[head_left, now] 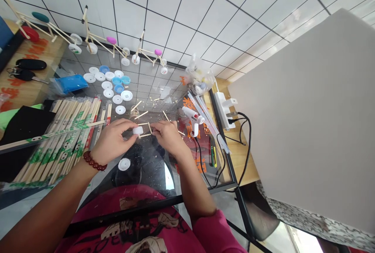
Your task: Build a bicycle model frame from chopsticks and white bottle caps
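Stick frame (pixel 150 128) — small, pale — lies between left grip (pixel 113 139) and right grip (pixel 169 135).

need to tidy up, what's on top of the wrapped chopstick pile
A single wrapped chopstick packet lies across the pile; whatever it covers directly beneath can't be seen.

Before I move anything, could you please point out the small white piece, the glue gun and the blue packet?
Small white piece (pixel 138 130), head view: its visible face.
Glue gun (pixel 191 114), head view: its white body.
Blue packet (pixel 72 83), head view: its middle.
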`<action>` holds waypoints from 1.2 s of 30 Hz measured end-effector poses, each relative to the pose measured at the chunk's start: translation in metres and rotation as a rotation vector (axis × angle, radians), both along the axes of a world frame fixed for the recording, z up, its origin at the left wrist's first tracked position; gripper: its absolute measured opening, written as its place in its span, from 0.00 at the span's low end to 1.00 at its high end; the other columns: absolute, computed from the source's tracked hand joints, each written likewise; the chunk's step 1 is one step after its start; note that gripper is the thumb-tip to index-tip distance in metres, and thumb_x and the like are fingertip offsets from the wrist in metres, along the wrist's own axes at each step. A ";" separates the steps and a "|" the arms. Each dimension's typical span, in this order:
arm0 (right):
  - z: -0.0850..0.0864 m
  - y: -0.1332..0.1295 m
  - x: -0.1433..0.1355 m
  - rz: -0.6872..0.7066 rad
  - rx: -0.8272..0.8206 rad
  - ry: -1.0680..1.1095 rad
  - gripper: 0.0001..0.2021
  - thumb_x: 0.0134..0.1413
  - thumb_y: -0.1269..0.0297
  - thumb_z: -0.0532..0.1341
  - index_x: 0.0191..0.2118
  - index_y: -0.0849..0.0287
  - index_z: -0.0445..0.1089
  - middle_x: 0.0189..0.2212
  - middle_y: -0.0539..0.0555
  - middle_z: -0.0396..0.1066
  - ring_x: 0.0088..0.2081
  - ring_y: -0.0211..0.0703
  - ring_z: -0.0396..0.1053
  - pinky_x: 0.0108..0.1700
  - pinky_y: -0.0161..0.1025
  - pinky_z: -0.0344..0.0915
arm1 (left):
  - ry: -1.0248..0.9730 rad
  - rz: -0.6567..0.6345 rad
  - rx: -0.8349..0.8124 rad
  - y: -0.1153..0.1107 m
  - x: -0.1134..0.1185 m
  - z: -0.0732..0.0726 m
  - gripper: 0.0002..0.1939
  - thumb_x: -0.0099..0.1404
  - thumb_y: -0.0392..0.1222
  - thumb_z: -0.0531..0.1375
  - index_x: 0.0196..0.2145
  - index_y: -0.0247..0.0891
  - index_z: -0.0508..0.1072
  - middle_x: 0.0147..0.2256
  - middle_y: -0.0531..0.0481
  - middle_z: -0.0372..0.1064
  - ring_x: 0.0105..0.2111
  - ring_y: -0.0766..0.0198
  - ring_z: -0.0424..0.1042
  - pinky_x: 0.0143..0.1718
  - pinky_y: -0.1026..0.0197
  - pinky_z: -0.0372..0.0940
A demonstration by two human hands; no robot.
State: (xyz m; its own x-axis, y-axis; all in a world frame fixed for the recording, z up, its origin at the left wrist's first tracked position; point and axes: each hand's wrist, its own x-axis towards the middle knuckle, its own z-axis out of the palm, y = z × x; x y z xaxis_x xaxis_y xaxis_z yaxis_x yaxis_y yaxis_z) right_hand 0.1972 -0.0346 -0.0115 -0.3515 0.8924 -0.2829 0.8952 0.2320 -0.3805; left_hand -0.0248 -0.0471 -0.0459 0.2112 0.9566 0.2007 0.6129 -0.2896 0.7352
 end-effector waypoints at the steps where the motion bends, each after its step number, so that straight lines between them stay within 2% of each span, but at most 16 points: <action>1: 0.000 0.000 0.000 0.001 -0.001 0.005 0.17 0.72 0.71 0.56 0.57 0.52 0.78 0.49 0.55 0.82 0.53 0.47 0.73 0.54 0.42 0.53 | 0.000 -0.001 -0.001 0.000 0.000 0.000 0.13 0.63 0.48 0.62 0.40 0.42 0.82 0.43 0.45 0.82 0.44 0.52 0.81 0.51 0.53 0.75; 10: -0.001 -0.001 0.001 -0.004 -0.008 0.048 0.17 0.70 0.73 0.56 0.55 0.54 0.79 0.48 0.56 0.82 0.52 0.49 0.73 0.55 0.45 0.53 | 0.021 -0.007 0.033 -0.001 0.000 -0.001 0.12 0.65 0.47 0.62 0.41 0.41 0.82 0.43 0.45 0.82 0.44 0.52 0.82 0.50 0.53 0.75; 21: -0.004 0.005 -0.002 -0.011 -0.006 0.042 0.28 0.67 0.77 0.50 0.67 0.52 0.70 0.54 0.59 0.78 0.56 0.52 0.72 0.55 0.48 0.57 | 0.028 -0.012 0.069 -0.001 -0.001 0.001 0.11 0.64 0.45 0.62 0.41 0.41 0.82 0.43 0.46 0.82 0.43 0.54 0.82 0.49 0.54 0.76; 30: -0.002 0.005 -0.003 -0.012 -0.022 0.041 0.27 0.68 0.76 0.50 0.66 0.51 0.71 0.55 0.58 0.78 0.58 0.52 0.71 0.56 0.48 0.57 | 0.013 -0.011 0.057 -0.001 0.001 -0.001 0.11 0.64 0.46 0.63 0.41 0.41 0.82 0.43 0.46 0.82 0.43 0.54 0.82 0.49 0.55 0.76; 36: -0.002 0.002 0.000 -0.022 -0.012 0.048 0.25 0.67 0.76 0.52 0.65 0.55 0.71 0.53 0.59 0.78 0.56 0.52 0.72 0.56 0.48 0.56 | 0.018 -0.012 0.045 -0.001 -0.001 -0.001 0.12 0.64 0.47 0.62 0.41 0.42 0.82 0.43 0.46 0.82 0.43 0.54 0.82 0.49 0.54 0.76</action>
